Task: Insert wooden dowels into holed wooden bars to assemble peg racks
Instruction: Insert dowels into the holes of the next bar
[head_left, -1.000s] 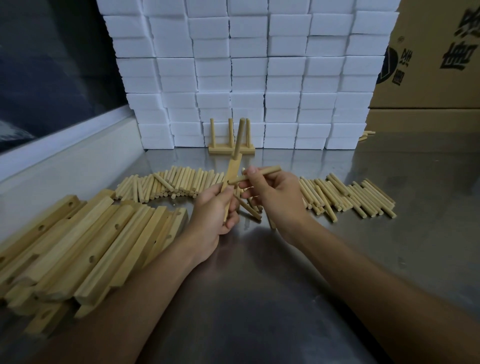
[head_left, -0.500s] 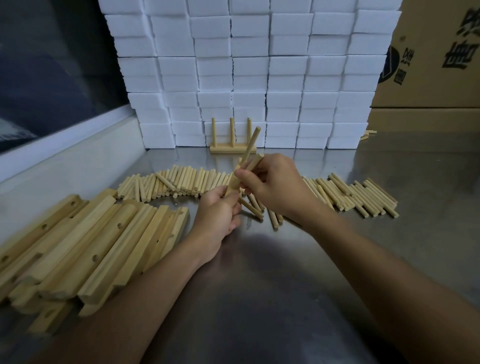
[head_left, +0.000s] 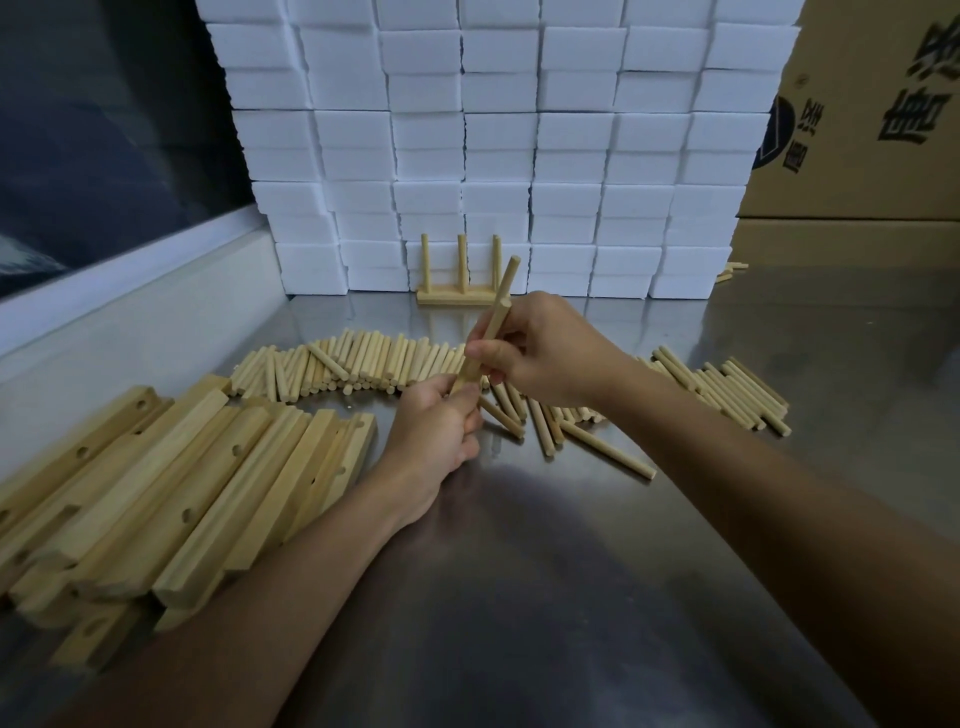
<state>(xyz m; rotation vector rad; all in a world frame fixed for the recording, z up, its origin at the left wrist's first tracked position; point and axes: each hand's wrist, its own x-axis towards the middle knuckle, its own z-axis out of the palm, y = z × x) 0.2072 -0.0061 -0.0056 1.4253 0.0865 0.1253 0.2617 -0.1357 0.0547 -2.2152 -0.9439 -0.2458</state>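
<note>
Head view: steel table (head_left: 571, 597), foam-block wall (head_left: 519, 130).

We note pale yellow dowels (head_left: 363, 358) and holed bars (head_left: 171, 483), a grey metallic bench (head_left: 519, 623), white blocks (head_left: 498, 130), and a brown carton (head_left: 857, 130) with black print.

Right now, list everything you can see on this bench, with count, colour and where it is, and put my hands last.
Held bar: one, pale wood, tilted, gripped by both hands, one dowel sticking out near its top.
Finished rack: one, pale wood, three upright pegs, at the foam stack's foot.
Loose dowels: many, pale wood, in a band across mid-table.
Holed bars: a pile, pale wood, left.
Foam blocks: many, white, stacked behind.
Cardboard boxes: brown, right rear.
Table: one, grey metal.
Left hand: grips the bar's lower end.
Right hand: holds its middle.
</note>
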